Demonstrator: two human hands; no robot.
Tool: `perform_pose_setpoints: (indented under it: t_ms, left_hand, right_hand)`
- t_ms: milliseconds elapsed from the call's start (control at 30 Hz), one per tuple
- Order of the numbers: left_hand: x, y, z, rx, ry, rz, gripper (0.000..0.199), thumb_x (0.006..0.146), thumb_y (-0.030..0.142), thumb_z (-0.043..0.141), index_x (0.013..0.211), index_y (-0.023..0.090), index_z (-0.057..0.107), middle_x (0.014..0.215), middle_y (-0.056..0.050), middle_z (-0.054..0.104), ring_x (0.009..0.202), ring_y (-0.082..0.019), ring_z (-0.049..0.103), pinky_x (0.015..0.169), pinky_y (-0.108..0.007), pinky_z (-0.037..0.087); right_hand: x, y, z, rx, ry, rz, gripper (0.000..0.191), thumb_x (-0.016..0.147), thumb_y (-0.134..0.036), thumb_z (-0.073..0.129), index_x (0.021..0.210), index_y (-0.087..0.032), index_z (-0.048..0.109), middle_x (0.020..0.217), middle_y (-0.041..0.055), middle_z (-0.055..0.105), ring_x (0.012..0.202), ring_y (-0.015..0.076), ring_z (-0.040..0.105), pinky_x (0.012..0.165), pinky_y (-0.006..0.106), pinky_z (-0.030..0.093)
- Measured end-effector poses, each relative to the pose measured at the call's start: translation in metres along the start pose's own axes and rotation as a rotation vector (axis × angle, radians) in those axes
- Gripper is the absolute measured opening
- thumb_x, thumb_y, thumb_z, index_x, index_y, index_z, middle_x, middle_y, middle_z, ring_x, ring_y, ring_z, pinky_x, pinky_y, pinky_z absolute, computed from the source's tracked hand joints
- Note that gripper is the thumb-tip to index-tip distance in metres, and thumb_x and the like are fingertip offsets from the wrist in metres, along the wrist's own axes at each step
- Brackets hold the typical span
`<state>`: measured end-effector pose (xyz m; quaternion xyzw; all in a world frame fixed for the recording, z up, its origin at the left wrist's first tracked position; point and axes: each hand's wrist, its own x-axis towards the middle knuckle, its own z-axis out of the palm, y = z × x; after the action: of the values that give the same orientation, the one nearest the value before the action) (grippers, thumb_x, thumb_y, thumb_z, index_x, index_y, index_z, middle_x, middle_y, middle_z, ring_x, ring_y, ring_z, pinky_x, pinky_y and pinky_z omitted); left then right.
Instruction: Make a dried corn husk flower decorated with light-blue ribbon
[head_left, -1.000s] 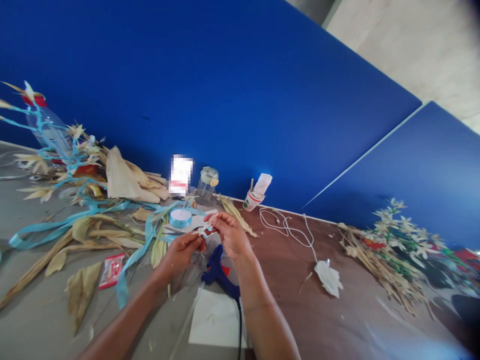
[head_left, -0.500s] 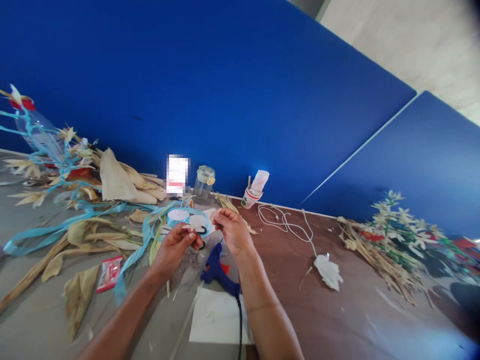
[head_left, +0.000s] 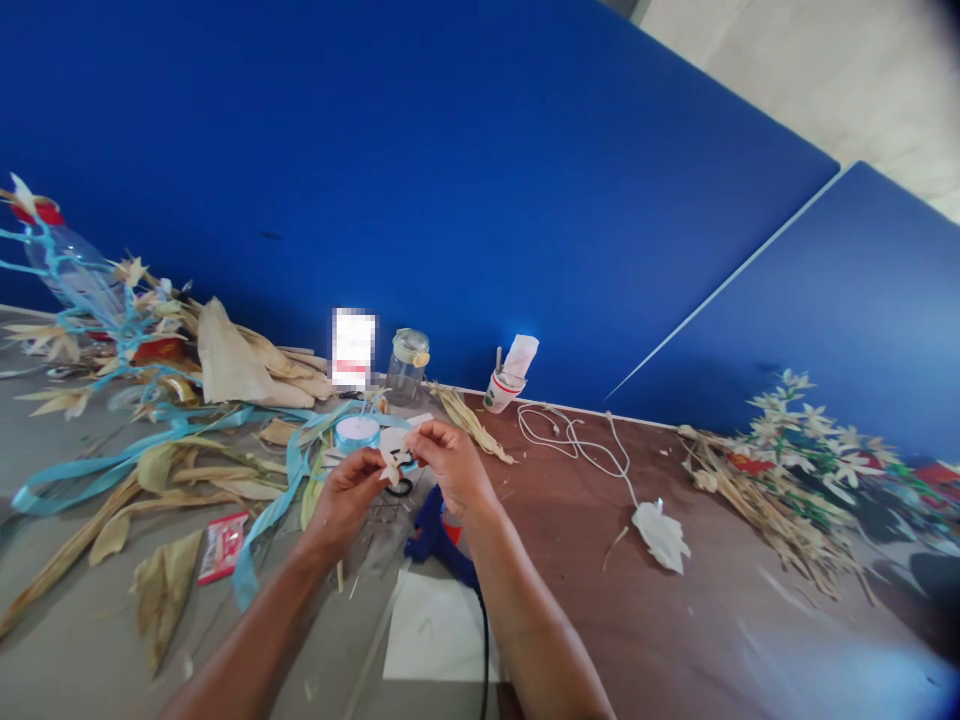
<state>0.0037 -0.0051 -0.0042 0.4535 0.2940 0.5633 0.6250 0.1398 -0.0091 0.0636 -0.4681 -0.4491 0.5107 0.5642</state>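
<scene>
My left hand (head_left: 351, 492) pinches a small pale petal-like piece (head_left: 393, 466) between thumb and fingers. Close beside it, my right hand (head_left: 448, 458) has its fingers pressed together near the same piece; what they hold is too small to make out. Black scissor handles (head_left: 400, 487) show just behind and below the fingertips. A blue glue gun (head_left: 429, 535) lies under my right wrist, partly hidden by it. The blue ribbon roll (head_left: 357, 433) sits behind my left hand.
A white paper sheet (head_left: 435, 628) lies near the front. Dried husks (head_left: 169, 470) and a red packet (head_left: 223, 547) are at left. Behind stand a glass jar (head_left: 407, 365) and a cup (head_left: 501, 391). A white cable (head_left: 574, 440) and flower bunch (head_left: 806, 440) are at right.
My right hand has moved slightly left, closer to my left hand. The pale piece at the fingertips is turned differently, and more of the scissor handles shows.
</scene>
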Motion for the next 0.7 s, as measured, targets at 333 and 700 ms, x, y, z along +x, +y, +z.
perform_pose_setpoints:
  t_ms: [333, 700]
  left_hand:
    - [0.002, -0.002, 0.003, -0.149, 0.135, 0.018, 0.020, 0.061, 0.027, 0.080, 0.074, 0.019, 0.067, 0.078, 0.000, 0.066, 0.073, -0.012, 0.059, 0.071, -0.024, 0.045]
    - [0.001, -0.003, -0.001, -0.021, 0.095, 0.063, 0.016, 0.065, 0.028, 0.077, 0.074, 0.018, 0.066, 0.079, -0.001, 0.066, 0.073, -0.014, 0.059, 0.070, -0.027, 0.046]
  right_hand:
    - [-0.004, 0.008, 0.013, 0.146, 0.046, 0.111, 0.018, 0.059, -0.030, 0.071, 0.057, -0.018, 0.057, 0.050, -0.0064, 0.050, 0.047, 0.0071, 0.039, 0.049, 0.022, 0.029]
    - [-0.012, 0.002, 0.017, 0.133, 0.008, 0.119, 0.022, 0.058, -0.031, 0.071, 0.053, -0.017, 0.055, 0.046, -0.0056, 0.048, 0.045, 0.0065, 0.038, 0.047, 0.021, 0.027]
